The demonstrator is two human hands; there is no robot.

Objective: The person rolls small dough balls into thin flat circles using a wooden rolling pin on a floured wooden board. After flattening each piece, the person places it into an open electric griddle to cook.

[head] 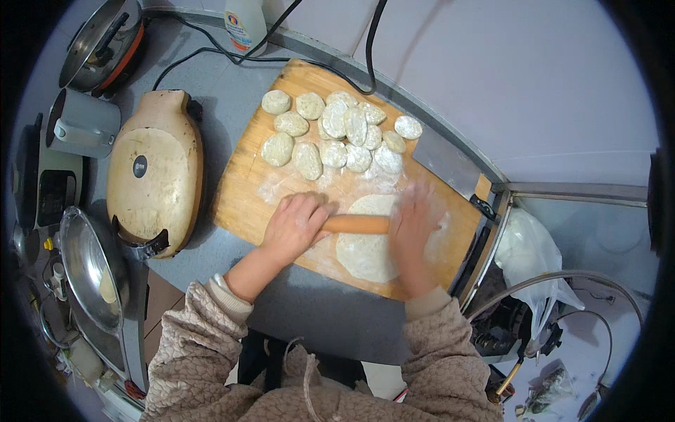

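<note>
A wooden rolling pin (358,224) lies across a flat, pale round of dough (366,258) near the front of a floured wooden board (248,179). My left hand (296,224) rests over the pin's left end, its fingers bent round it. At the other end is my right hand (414,232), blurred by motion and laid over the pin; how its fingers sit cannot be made out. Behind the pin, several floured dough pieces (307,161) are grouped on the board, some stacked on others. A cleaver (445,161) lies along the board's right back edge.
Left of the board stands a closed electric griddle (158,169). Further left are a white pitcher (87,124), a lidded pan (100,47) and a metal bowl (92,269). A black cable (211,50) runs behind the board. On the right hangs a plastic bag (532,258).
</note>
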